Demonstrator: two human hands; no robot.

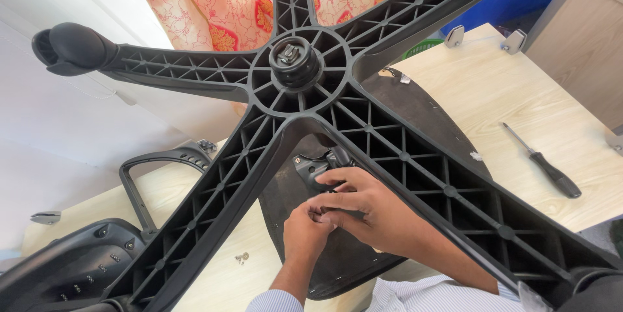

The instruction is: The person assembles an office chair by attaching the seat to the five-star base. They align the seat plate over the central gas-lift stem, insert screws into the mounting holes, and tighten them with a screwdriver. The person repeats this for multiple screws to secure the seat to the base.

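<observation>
An upturned office chair fills the view, its black five-arm star base (302,65) pointing up at me. Under it lies the dark seat underside (415,108) with a black metal mechanism plate (310,168). My left hand (306,228) and my right hand (370,211) meet just below that plate, between two base arms. Their fingers are pinched together on something small that I cannot make out. A black caster (68,47) sits on the arm at the left.
A light wooden table (513,98) carries the chair. A black-handled screwdriver (542,161) lies at the right. Loose screws (242,258) rest near the front. A black armrest loop (152,169) and a black plastic chair part (71,260) lie left. Floral curtain (220,0) behind.
</observation>
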